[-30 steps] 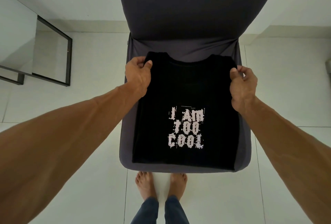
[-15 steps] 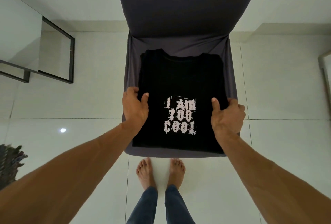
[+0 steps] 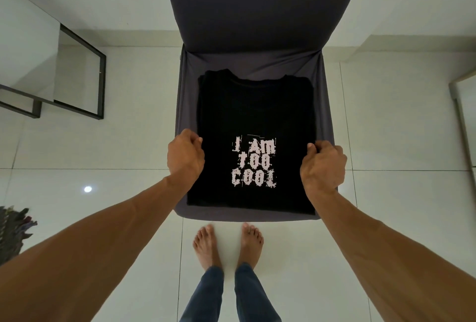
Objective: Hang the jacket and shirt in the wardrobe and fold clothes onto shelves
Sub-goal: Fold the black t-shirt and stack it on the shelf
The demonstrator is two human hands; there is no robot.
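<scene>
A folded black T-shirt [image 3: 255, 110] with pale "I AM TOO COOL" lettering lies flat on the seat of a dark grey covered chair [image 3: 325, 105], collar toward the chair back. My left hand [image 3: 185, 158] is closed on the shirt's left edge, about halfway along its length. My right hand [image 3: 323, 167] is closed on the right edge at the same height. Both hands have their fingers curled under the fabric's sides, with the thumbs near the top surface.
The chair stands on a pale tiled floor [image 3: 401, 141]. A black-framed glass table [image 3: 77, 82] is at the left. A dark fringed mat [image 3: 13, 231] lies at the lower left. My bare feet [image 3: 228, 242] stand just before the seat's front edge.
Both hands left the shirt's collar corners, slid down its sides toward me, and now grip the side edges at mid-length. The shirt stays flat on the seat.
</scene>
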